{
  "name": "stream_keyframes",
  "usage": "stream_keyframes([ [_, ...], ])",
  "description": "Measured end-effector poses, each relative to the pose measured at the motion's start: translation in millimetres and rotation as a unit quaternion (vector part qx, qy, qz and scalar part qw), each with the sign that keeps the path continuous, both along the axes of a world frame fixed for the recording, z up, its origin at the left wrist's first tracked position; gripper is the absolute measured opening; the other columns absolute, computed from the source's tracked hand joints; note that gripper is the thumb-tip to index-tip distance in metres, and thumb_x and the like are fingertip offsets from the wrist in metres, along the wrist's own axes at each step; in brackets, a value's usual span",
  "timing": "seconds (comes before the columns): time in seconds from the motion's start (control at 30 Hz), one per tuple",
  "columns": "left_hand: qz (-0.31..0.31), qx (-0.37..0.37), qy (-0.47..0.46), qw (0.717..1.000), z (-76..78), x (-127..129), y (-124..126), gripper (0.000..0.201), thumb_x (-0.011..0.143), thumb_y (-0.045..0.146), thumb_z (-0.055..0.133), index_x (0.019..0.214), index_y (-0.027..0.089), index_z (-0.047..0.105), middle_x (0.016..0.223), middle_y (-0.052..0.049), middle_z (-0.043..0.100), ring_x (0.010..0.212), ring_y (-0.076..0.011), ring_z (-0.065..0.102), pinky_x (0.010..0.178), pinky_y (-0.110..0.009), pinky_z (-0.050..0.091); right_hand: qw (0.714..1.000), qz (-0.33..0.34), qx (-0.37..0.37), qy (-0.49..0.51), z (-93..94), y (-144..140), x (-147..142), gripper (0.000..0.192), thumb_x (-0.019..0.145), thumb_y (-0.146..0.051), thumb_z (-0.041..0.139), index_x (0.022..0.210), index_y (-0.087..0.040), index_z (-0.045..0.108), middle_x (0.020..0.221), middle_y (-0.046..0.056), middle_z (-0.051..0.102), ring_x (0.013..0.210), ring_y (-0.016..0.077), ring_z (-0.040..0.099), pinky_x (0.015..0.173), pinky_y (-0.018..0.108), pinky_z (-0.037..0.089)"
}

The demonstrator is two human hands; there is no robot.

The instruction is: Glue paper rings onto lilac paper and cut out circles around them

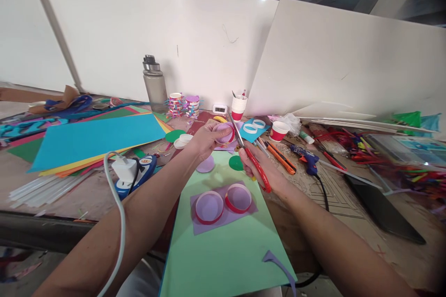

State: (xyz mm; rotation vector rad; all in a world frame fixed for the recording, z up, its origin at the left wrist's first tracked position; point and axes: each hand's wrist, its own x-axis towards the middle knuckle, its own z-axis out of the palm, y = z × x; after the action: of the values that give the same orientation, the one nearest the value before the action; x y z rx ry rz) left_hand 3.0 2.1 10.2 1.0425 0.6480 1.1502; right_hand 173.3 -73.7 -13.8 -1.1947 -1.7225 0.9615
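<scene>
Head view, red-handled scissors (252, 158), round paper ring (224, 132)

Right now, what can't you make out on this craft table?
Head view, the only one:
- Little clock at the wall: digits too small to read.
- Ring in the left hand: near side hidden by the fingers.
- Scissors in the right hand: handle loops covered by the palm.
- Purple scrap: cut off by the bottom edge.
</scene>
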Motion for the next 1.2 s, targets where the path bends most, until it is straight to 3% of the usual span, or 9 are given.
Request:
stream_keyframes([
  [0.27,0.006,-0.011,0.004,1.000,0.6,-1,0,0.041,0.048,0.025,0.092,0.077,0.011,0.067,0.068,0.000,0.065,0.060,-0.0094,0.058,0.056,-0.021,0.047,1.000,-0.004,-0.013,-0.005,-0.1,-1,-1,0.033,0.090,-0.058,0.050,0.087,-0.025,0.048,0.062,-0.006,0.037,0.052,0.0111,0.034,0.046,0.023,0.033],
  [0.4,0.000,-0.012,0.008,1.000,3.9,-3,0,0.044,0.042,0.025,0.094,0.074,0.012,0.067,0.068,0.000,0.066,0.059,-0.0093,0.058,0.054,-0.021,0.047,1.000,-0.012,-0.002,-0.018,0.2,0,0,0.034,0.089,-0.058,0.052,0.083,-0.025,0.045,0.063,-0.006,0.035,0.051,0.0101,0.032,0.046,0.023,0.031],
  [0.77,-0.017,-0.022,0.023,0.999,6.2,-9,2,0.040,0.046,0.019,0.093,0.071,0.015,0.062,0.067,0.001,0.065,0.061,-0.0119,0.060,0.048,-0.020,0.042,1.000,-0.010,-0.011,-0.020,-2.1,0,0,0.036,0.088,-0.061,0.050,0.083,-0.025,0.044,0.062,-0.007,0.031,0.047,0.0088,0.031,0.042,0.021,0.027],
  [0.97,-0.037,-0.026,0.025,0.999,9.2,-11,2,0.035,0.048,0.019,0.092,0.067,0.013,0.064,0.061,0.001,0.063,0.055,-0.0090,0.056,0.049,-0.019,0.043,0.999,0.000,-0.028,-0.017,-0.5,-1,0,0.040,0.087,-0.064,0.050,0.082,-0.025,0.041,0.064,-0.007,0.033,0.048,0.0090,0.035,0.042,0.022,0.029],
  [1.1,-0.009,-0.031,-0.009,0.999,2.1,-5,1,0.032,0.053,0.021,0.090,0.070,0.013,0.065,0.061,0.001,0.063,0.055,-0.0093,0.057,0.051,-0.021,0.047,0.999,-0.026,-0.003,-0.025,-0.9,0,-2,0.042,0.086,-0.065,0.050,0.078,-0.025,0.040,0.063,-0.007,0.033,0.048,0.0094,0.034,0.041,0.023,0.030],
  [1.2,0.026,-0.048,-0.051,0.997,-3.8,3,-1,0.032,0.058,0.025,0.089,0.079,0.014,0.067,0.072,-0.001,0.067,0.062,-0.0114,0.061,0.057,-0.025,0.052,0.998,-0.047,0.023,-0.035,-0.2,0,-2,0.040,0.087,-0.062,0.050,0.076,-0.025,0.041,0.062,-0.006,0.033,0.048,0.0096,0.034,0.042,0.023,0.030],
])
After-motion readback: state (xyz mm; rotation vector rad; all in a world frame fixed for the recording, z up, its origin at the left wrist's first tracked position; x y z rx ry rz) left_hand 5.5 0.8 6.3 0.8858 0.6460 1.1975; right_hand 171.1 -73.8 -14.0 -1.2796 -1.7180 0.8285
